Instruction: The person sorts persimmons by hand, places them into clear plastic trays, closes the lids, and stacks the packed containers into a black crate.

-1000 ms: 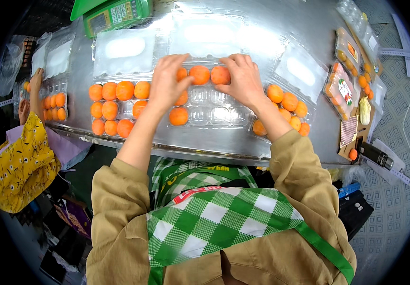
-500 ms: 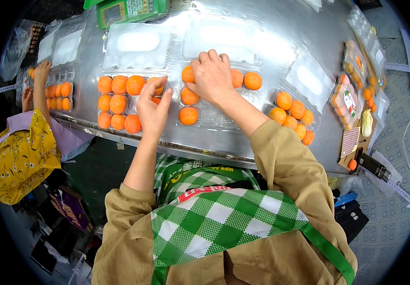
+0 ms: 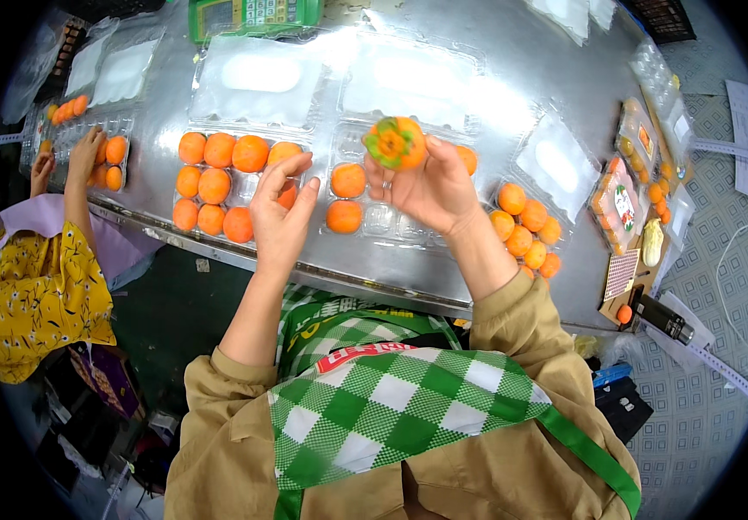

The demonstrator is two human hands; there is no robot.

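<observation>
Half a second ago the right hand (image 3: 439, 186) was down over the middle tray (image 3: 382, 223); now its fingers grasp an orange persimmon (image 3: 401, 149) raised above that tray, green leafy cap showing. The far-left cell, just left of those fingertips, held a fruit then and now appears bare, so the fruit was probably lifted from there; for the work in hand, that seems to leave the row one short. Nearer the body, left of the same fingers, two persimmons (image 3: 346, 182) sit in the tray. The left hand (image 3: 280, 212) is at the left tray (image 3: 240, 185), thumb and fingers parted around a partly hidden fruit (image 3: 288, 196); whether they grip it I cannot tell
</observation>
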